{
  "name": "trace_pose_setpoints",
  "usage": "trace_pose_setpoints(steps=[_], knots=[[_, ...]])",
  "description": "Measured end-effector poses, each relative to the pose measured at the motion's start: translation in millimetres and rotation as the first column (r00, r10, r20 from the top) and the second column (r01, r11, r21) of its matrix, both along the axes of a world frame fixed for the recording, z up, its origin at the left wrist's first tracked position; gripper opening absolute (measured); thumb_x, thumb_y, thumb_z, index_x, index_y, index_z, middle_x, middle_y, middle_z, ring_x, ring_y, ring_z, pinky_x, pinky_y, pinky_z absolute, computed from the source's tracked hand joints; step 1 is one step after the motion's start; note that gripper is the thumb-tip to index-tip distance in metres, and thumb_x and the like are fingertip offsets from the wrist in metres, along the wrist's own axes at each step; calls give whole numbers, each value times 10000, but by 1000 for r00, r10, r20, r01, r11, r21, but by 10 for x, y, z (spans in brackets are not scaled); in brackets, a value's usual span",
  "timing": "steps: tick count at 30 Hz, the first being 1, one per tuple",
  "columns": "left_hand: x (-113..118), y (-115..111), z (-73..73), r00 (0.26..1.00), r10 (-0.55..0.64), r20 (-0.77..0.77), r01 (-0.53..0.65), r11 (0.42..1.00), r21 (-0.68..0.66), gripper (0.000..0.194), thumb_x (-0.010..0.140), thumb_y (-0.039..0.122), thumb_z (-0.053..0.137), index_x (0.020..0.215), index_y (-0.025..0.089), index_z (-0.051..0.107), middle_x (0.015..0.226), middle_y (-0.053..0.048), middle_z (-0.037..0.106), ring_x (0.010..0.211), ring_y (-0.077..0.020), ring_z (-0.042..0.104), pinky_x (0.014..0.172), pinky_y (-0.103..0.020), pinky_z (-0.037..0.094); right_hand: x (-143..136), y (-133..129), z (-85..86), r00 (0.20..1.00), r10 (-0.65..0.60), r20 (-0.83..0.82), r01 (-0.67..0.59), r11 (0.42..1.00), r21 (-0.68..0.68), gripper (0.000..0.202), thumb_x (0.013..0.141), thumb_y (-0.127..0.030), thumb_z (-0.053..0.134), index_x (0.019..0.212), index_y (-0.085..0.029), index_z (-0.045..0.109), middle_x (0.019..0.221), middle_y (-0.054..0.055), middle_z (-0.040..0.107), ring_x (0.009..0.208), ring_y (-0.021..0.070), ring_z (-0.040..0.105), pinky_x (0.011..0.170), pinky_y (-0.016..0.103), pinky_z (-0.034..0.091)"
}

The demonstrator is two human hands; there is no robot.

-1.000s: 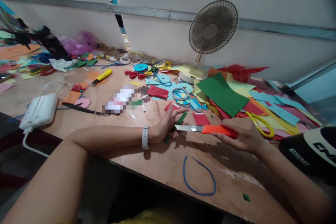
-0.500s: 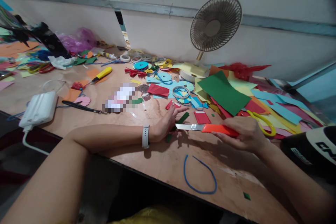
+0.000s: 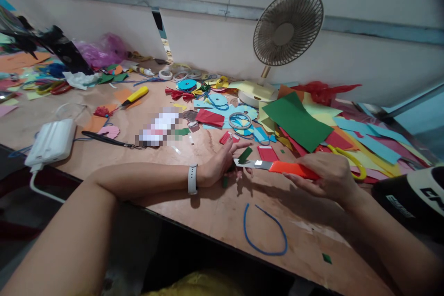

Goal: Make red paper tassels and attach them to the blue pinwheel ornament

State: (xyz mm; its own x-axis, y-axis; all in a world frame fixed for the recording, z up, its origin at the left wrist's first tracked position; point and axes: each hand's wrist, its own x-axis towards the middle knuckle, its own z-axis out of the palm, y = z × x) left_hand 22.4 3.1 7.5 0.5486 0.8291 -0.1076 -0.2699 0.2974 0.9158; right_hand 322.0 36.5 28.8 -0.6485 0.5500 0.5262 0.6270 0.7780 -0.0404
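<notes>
My right hand [image 3: 324, 173] is closed round the orange handle of a utility knife [image 3: 291, 169], its blade pointing left. Beyond the blade tip is my left hand [image 3: 224, 162], which pinches a narrow green paper strip [image 3: 245, 155]; the blade lies against this strip, and part of the strip is hidden by the fingers. Two small red paper pieces, one left [image 3: 229, 137] and one right [image 3: 267, 153], lie just past the hands. Nearer the table edge rests a curved blue cord [image 3: 285, 240], with a small green scrap [image 3: 327, 258] to its right.
A fan [image 3: 287, 27] stands at the back beside a large green sheet [image 3: 298, 120] and piled coloured paper. Yellow scissors [image 3: 359, 166] and a black container [image 3: 409, 203] are at right. At left lie a white power bank [image 3: 52, 141] and a yellow-handled cutter [image 3: 137, 96].
The view has shifted slightly. The knife blade has tilted a little and overlaps the green strip more; both hands keep their hold.
</notes>
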Motion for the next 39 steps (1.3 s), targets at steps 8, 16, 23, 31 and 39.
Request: trace_pose_setpoints(steps=[8, 16, 23, 31, 39], knots=[[10, -3, -51, 999, 37, 34, -37, 999, -6, 711, 849, 868, 395, 896, 174, 544, 804, -57, 687, 551, -100, 547, 509, -241, 351, -55, 11, 6, 999, 44, 13, -45, 910, 413, 234, 889, -410, 716, 800, -203, 652, 604, 19, 656, 546, 155, 577, 545, 308, 393], [28, -12, -19, 991, 85, 105, -81, 996, -34, 567, 845, 724, 637, 887, 166, 546, 760, -32, 672, 511, -75, 516, 466, -208, 322, -106, -20, 8, 994, 25, 108, -75, 864, 498, 358, 866, -481, 732, 677, -197, 624, 567, 36, 616, 514, 168, 537, 521, 325, 357], [25, -14, -32, 991, 114, 66, -111, 993, -48, 490, 826, 607, 745, 888, 161, 553, 782, -25, 686, 583, -83, 602, 535, -193, 435, -62, -12, -97, 995, -41, 87, -4, 885, 466, 361, 867, -520, 714, 680, -219, 644, 563, 28, 621, 512, 167, 538, 540, 329, 374], [33, -24, -13, 991, 134, -3, -134, 991, -13, 501, 857, 643, 687, 854, 152, 590, 772, -25, 690, 569, -73, 593, 469, -177, 351, -64, -32, -94, 996, -56, 76, 16, 893, 450, 312, 861, -515, 730, 759, -223, 687, 582, 25, 652, 546, 178, 572, 547, 331, 395], [23, -17, -31, 993, 118, 25, -118, 993, -14, 556, 846, 646, 706, 1044, 127, 684, 785, -33, 688, 618, -87, 637, 503, -174, 394, -75, -25, -72, 995, -54, 89, 3, 868, 497, 270, 851, -476, 756, 862, -209, 723, 618, 30, 678, 571, 185, 595, 561, 336, 408]])
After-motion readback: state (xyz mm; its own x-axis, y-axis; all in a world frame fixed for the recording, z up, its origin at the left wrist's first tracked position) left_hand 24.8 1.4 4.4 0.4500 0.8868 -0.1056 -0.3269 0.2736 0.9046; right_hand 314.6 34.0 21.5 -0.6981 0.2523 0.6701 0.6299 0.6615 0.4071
